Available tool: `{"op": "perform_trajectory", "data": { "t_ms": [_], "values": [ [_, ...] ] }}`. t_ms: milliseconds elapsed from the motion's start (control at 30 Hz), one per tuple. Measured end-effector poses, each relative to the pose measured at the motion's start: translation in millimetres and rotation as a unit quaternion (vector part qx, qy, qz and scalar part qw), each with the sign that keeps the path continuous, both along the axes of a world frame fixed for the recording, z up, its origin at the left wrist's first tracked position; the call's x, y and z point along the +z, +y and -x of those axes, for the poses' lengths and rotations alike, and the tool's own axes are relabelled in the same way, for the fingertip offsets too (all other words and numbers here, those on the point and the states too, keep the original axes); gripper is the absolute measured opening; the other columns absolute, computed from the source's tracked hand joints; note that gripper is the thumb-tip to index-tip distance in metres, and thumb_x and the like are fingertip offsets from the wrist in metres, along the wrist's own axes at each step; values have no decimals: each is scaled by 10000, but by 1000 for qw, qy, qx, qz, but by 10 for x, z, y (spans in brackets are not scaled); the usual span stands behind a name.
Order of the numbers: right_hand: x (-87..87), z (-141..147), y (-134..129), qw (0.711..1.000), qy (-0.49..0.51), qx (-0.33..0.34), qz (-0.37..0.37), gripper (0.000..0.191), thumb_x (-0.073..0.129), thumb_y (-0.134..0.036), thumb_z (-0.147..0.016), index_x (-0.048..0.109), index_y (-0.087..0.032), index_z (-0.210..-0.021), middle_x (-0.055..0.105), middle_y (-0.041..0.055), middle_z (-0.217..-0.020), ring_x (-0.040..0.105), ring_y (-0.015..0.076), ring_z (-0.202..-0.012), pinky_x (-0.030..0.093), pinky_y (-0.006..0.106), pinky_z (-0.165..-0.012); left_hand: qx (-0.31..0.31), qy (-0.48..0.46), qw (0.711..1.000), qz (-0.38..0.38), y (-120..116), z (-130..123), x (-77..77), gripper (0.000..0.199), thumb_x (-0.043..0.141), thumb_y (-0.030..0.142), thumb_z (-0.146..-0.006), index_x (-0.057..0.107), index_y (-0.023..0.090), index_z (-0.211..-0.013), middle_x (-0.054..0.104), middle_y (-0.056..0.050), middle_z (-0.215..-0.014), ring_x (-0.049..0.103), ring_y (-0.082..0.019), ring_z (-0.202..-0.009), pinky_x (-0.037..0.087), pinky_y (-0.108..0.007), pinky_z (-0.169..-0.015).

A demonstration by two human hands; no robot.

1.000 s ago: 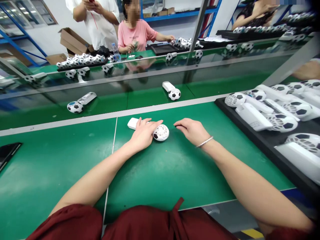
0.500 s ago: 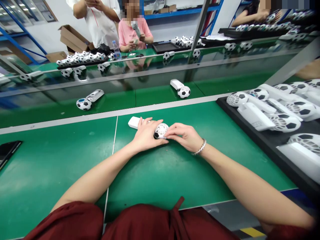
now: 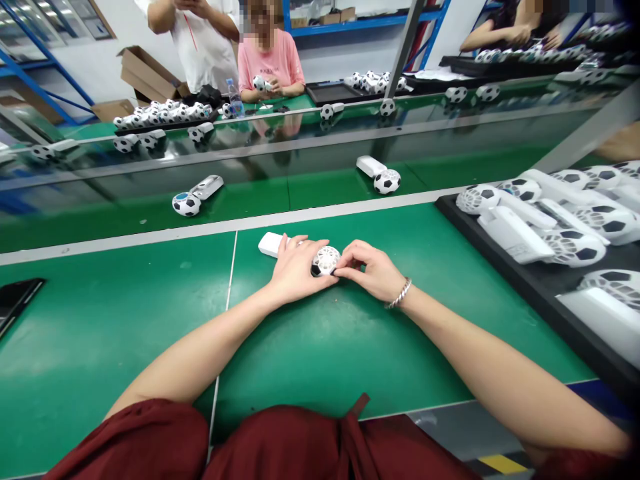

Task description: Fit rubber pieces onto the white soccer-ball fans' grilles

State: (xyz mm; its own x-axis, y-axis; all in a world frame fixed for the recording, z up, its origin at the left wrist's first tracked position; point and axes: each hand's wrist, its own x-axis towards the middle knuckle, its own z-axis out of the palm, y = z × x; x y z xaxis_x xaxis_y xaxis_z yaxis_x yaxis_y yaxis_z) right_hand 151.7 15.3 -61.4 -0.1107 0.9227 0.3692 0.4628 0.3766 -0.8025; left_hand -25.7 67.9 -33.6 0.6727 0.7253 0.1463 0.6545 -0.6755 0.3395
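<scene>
— Brought in from the right since the earlier frame is the right hand (image 3: 373, 270), now curled onto the ball head of the fan (image 3: 325, 261). How is the left hand (image 3: 295, 267) placed?
— Spread over the fan and gripping it, with the white handle (image 3: 270, 245) poking out leftward.
— Where does the fan lie?
— On the worktop (image 3: 125, 320), near its far edge, right of a seam (image 3: 231, 287).
— Beyond that?
— More fans (image 3: 515, 233) are laid on a black tray (image 3: 540, 313) at the right edge. Past a glass panel (image 3: 150, 167), another fan (image 3: 387, 181) is seen on the next bench, and one is held by a person in pink (image 3: 270, 67).
</scene>
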Motion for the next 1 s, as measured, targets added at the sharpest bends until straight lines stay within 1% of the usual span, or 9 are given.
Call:
{"op": "perform_trajectory", "data": {
  "t_ms": [133,267,367,467,667,733,800,933,1000],
  "values": [
    [-38,0,17,998,28,-27,44,190,687,-295,-685,563,-196,-790,534,45,-898,527,177,-841,458,283,-593,7,-13,1000,1,-23,-33,16,606,654,481,-663,512,213,-1188,585,-57,-1140,407,-281,-1161,117,-553,-1074],
    [-70,8,34,992,51,-45,105,314,704,-320,-647,507,-202,-862,554,68,-1108,518,227,-1031,457,343,-714,0,-22,1000,3,-38,-58,31,553,654,417,-677,529,184,-1163,595,-62,-1082,444,-258,-1090,177,-511,-1067],
    [-85,15,55,984,119,-19,134,379,716,-326,-625,473,-193,-883,600,70,-1054,562,220,-1003,444,385,-812,-7,-28,1000,-2,-38,-61,32,538,662,395,-671,540,172,-1145,597,-62,-1060,450,-254,-1060,214,-488,-1053],
    [-93,29,60,977,162,-7,136,409,735,-309,-589,460,-185,-866,611,76,-1022,585,220,-980,455,390,-824,-16,-34,999,-6,-24,-57,20,536,660,392,-669,541,170,-1142,598,-61,-1054,448,-258,-1050,237,-478,-1037],
    [-102,85,57,984,135,-44,111,436,746,-294,-568,482,-176,-896,618,78,-999,601,213,-935,485,358,-742,-38,-40,998,-22,23,-30,-11,535,644,401,-676,532,164,-1142,593,-72,-1065,461,-257,-1040,310,-433,-981],
    [-86,38,94,984,137,-32,110,452,752,-287,-553,506,-169,-913,622,79,-982,606,201,-908,494,335,-719,-57,-36,998,-21,21,-14,-22,555,640,438,-686,519,166,-1154,587,-77,-1082,463,-255,-1052,293,-443,-996],
    [-47,-89,138,986,126,-37,105,371,728,-299,-587,548,-160,-880,639,65,-911,611,178,-847,497,328,-732,-72,-34,997,-11,4,4,-35,624,659,509,-662,510,168,-1163,581,-84,-1098,460,-258,-1075,242,-466,-1034],
    [58,-469,165,974,-2,-200,102,121,646,-268,-687,619,-171,-754,645,25,-738,595,146,-682,494,308,-678,-71,-39,997,3,-32,44,-42,663,674,556,-637,509,183,-1160,570,-87,-1151,415,-273,-1161,148,-500,-1081],
    [86,-603,150,958,-95,-236,134,60,650,-240,-687,640,-183,-705,639,7,-674,588,142,-629,483,289,-631,-93,-27,995,25,-36,66,-26,643,676,516,-660,492,192,-1185,553,-85,-1198,348,-286,-1236,102,-525,-1089]
  ]
}}
